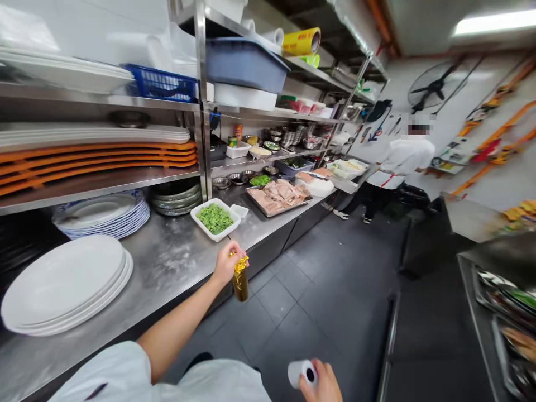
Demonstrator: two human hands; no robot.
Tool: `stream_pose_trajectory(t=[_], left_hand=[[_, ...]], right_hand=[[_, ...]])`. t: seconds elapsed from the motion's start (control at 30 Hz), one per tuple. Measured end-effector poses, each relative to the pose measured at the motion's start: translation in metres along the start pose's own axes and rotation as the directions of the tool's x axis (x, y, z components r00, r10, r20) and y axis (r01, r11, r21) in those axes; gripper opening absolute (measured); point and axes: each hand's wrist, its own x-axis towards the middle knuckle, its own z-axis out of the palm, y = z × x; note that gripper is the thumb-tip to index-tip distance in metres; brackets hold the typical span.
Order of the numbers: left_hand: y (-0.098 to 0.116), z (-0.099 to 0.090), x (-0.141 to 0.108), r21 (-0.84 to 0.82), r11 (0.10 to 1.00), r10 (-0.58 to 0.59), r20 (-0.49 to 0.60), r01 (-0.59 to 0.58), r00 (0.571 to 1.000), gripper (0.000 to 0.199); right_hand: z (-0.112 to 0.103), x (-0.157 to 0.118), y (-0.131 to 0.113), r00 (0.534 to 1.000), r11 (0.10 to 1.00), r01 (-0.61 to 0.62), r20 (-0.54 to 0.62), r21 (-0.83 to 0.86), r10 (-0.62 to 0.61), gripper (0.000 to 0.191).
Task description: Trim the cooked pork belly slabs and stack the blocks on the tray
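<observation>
My left hand is closed on the crinkled top of a gold foil-wrapped cylinder, which hangs down over the floor just off the counter edge. Its contents are hidden. Low in front of my body, my right hand grips a small white roll with a dark round hole in its end. Nearest to my left hand on the steel counter sits a white tray of chopped greens, and a small white dish lies beside it.
White oval plates are stacked at the counter's near left. A metal tray of raw meat stands farther along. Shelves with a grey-blue tub hang above. Another person stands at the aisle's far end. Dark equipment borders the right.
</observation>
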Motion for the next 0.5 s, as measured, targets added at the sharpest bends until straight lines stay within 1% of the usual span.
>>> stream_pose_trajectory(t=[0.03, 0.1, 0.17, 0.23, 0.3, 0.37, 0.43, 0.5], left_hand=[[-0.007, 0.011, 0.023, -0.028, 1.0, -0.01, -0.044, 0.009, 0.999, 0.024], [-0.019, 0.027, 0.07, -0.029, 1.0, -0.014, -0.107, 0.011, 0.994, 0.024], [-0.033, 0.035, 0.119, 0.032, 0.999, 0.014, -0.14, -0.01, 0.99, 0.021], [-0.048, 0.035, 0.173, 0.095, 0.994, 0.069, -0.172, -0.053, 0.983, 0.018], [-0.064, 0.029, 0.235, 0.142, 0.986, 0.118, -0.219, -0.088, 0.969, 0.016], [-0.077, 0.015, 0.305, 0.176, 0.979, 0.152, -0.289, -0.104, 0.945, 0.017], [-0.086, -0.004, 0.379, 0.21, 0.972, 0.179, -0.381, -0.104, 0.907, 0.017], [-0.094, -0.028, 0.449, 0.254, 0.963, 0.205, -0.481, -0.089, 0.852, 0.017]], right_hand=[[-0.004, 0.04, 0.0, 0.996, 0.999, 0.053, 0.073, 0.007, -0.053, 0.031], [-0.008, 0.118, -0.011, 0.972, 0.988, 0.153, 0.185, -0.023, -0.147, 0.027], [-0.004, 0.19, -0.032, 0.939, 0.963, 0.266, 0.239, -0.055, -0.246, 0.019], [0.008, 0.254, -0.056, 0.906, 0.93, 0.363, 0.257, -0.066, -0.335, 0.017], [0.027, 0.31, -0.077, 0.875, 0.905, 0.422, 0.283, -0.047, -0.394, 0.02], [0.05, 0.362, -0.096, 0.852, 0.897, 0.442, 0.32, -0.018, -0.413, 0.023], [0.074, 0.411, -0.116, 0.838, 0.898, 0.441, 0.36, -0.002, -0.411, 0.025], [0.097, 0.457, -0.14, 0.813, 0.894, 0.448, 0.415, 0.0, -0.408, 0.029]])
